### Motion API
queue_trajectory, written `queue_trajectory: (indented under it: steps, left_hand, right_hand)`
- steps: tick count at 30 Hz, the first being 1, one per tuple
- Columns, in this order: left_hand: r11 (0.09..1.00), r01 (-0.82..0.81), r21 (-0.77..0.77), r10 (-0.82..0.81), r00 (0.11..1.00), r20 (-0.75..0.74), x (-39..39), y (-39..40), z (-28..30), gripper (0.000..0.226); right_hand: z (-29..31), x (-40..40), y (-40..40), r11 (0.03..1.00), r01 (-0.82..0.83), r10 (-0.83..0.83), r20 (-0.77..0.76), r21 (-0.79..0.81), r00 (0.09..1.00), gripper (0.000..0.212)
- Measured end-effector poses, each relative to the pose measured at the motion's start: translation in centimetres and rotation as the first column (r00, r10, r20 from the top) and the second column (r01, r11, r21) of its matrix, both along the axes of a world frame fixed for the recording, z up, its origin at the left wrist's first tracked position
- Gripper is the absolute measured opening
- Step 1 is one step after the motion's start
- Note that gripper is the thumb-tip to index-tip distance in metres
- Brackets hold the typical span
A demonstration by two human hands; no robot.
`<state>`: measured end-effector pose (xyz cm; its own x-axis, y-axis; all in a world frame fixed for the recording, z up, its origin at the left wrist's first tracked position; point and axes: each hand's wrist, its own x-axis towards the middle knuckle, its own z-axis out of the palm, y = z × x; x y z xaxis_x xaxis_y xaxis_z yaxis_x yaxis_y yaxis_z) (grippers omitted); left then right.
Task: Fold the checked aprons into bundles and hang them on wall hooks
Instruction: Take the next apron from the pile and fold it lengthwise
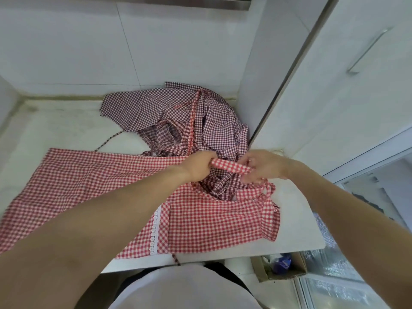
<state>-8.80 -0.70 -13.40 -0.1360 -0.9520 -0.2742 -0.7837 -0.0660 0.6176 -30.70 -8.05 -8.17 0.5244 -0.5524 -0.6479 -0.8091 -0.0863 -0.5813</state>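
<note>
1. A red apron (93, 181) lies spread across the white worktop (55, 128), filling the lower left and centre of the frame, with a white lace strip (156, 228) running down it near the middle.
2. The apron's red strap (229, 165) is lifted off the cloth at centre right and stretched between both hands.
3. The left hand (199, 166) has its fingers curled round the strap's left end.
4. The right hand (262, 167) pinches the strap's right end between thumb and fingers, the other fingers loosely bent.
5. Both forearms reach in from the lower corners and cross over the red apron.
6. A dark apron (160, 108) sits crumpled in a heap at upper centre, against the tiled wall (66, 45), its lower folds touching the red apron and lying just under the hands.
7. A thin dark tie (109, 140) trails from the heap toward the left across the bare worktop.
8. A white cabinet door (347, 70) with a long handle (367, 51) stands at upper right.
9. A cardboard box (281, 267) with something blue inside sits on the floor at lower right, below the worktop's edge.
</note>
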Motion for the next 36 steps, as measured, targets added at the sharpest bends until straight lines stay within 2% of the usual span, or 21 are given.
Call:
queue_trajectory:
  steps: [2,3,5,6,8,10,12,14,16,18,21,24,25,28,30,32,34,36]
  left_hand:
    - [0.999,-0.037,-0.017,0.038,0.999,0.031,1.0,0.0,0.0,0.027]
    - [1.0,-0.029,-0.011,0.029,0.998,0.058,1.3,-0.1,-0.2,0.026]
    - [1.0,-0.012,0.006,0.011,0.993,0.118,1.5,-0.4,-0.8,0.019]
    - [1.0,-0.023,0.005,0.022,0.991,0.134,1.6,-0.4,-0.9,0.015]
    - [0.998,-0.063,-0.001,0.062,0.99,0.126,1.5,-0.6,-0.8,0.01]
    - [0.996,-0.092,0.02,0.089,0.988,0.125,1.6,-0.7,-0.6,0.01]
    - [0.989,-0.145,0.029,0.14,0.983,0.121,2.0,-1.0,-0.5,0.011]
    - [0.976,-0.211,0.061,0.207,0.976,0.075,2.4,-1.1,-0.2,0.01]
    - [0.962,-0.224,0.155,0.23,0.973,-0.018,2.3,-1.1,0.3,0.011]
    - [0.953,-0.19,0.236,0.214,0.973,-0.084,2.3,-1.1,1.0,0.027]
    - [0.935,-0.219,0.279,0.263,0.955,-0.133,1.8,-1.5,1.7,0.041]
    - [0.95,-0.267,0.163,0.275,0.961,-0.027,1.7,-2.0,1.8,0.04]
    - [0.951,-0.284,0.123,0.286,0.958,-0.003,1.8,-2.0,1.7,0.037]
    - [0.947,-0.317,0.047,0.317,0.948,-0.002,2.2,-1.7,1.4,0.03]
    - [0.955,-0.298,-0.005,0.298,0.954,0.025,2.1,-1.4,1.5,0.029]
    - [0.958,-0.285,-0.03,0.286,0.957,0.056,1.6,-1.3,1.5,0.03]
    - [0.957,-0.288,-0.03,0.29,0.956,0.055,1.1,-1.2,1.6,0.031]
    - [0.96,-0.282,0.003,0.281,0.959,0.032,0.8,-1.4,2.0,0.032]
  right_hand:
    - [-0.4,-2.5,-0.3,0.994,-0.109,0.107,-0.177,-0.003,0.978,0.031]
    - [-0.9,-3.8,-0.4,0.999,-0.052,0.048,-0.185,-0.017,0.982,0.024]
    - [-1.9,-6.0,-0.9,0.982,0.161,-0.17,-0.099,-0.098,0.98,0.018]
    - [-2.5,-6.5,-1.2,0.964,0.19,-0.206,-0.071,-0.187,0.976,0.016]
    - [-3.2,-7.3,-1.7,0.93,0.142,-0.189,-0.11,-0.339,0.976,0.008]
    - [-3.5,-7.7,-1.8,0.911,0.168,-0.22,-0.098,-0.377,0.97,0.007]
    - [-3.6,-7.7,-1.6,0.909,0.242,-0.271,-0.038,-0.339,0.962,0.015]
    - [-3.5,-7.5,-1.5,0.903,0.385,-0.382,0.053,-0.192,0.923,0.019]
    - [-3.3,-7.5,-1.2,0.87,0.492,-0.485,0.116,-0.035,0.867,0.024]
    - [-3.2,-7.6,-1.2,0.85,0.524,-0.509,0.168,-0.056,0.844,0.031]
    - [-2.2,-7.9,-1.4,0.829,0.522,-0.477,0.23,-0.204,0.848,0.022]
    - [-1.4,-8.8,-2.2,0.892,0.418,-0.382,0.208,-0.17,0.9,0.016]
    - [-1.2,-9.2,-2.3,0.927,0.36,-0.339,0.173,-0.105,0.925,0.026]
    - [-1.0,-10.5,-2.2,0.973,0.21,-0.21,-0.011,0.101,0.978,0.088]
    - [-1.1,-11.5,-2.4,0.96,0.189,-0.183,-0.052,0.205,0.982,0.102]
    - [-0.8,-12.1,-2.6,0.943,0.249,-0.241,-0.063,0.22,0.968,0.095]
    - [-0.5,-11.8,-2.6,0.942,0.313,-0.31,-0.045,0.119,0.95,0.063]
    - [-0.8,-11.3,-2.5,0.91,0.409,-0.408,0.03,-0.064,0.913,0.032]
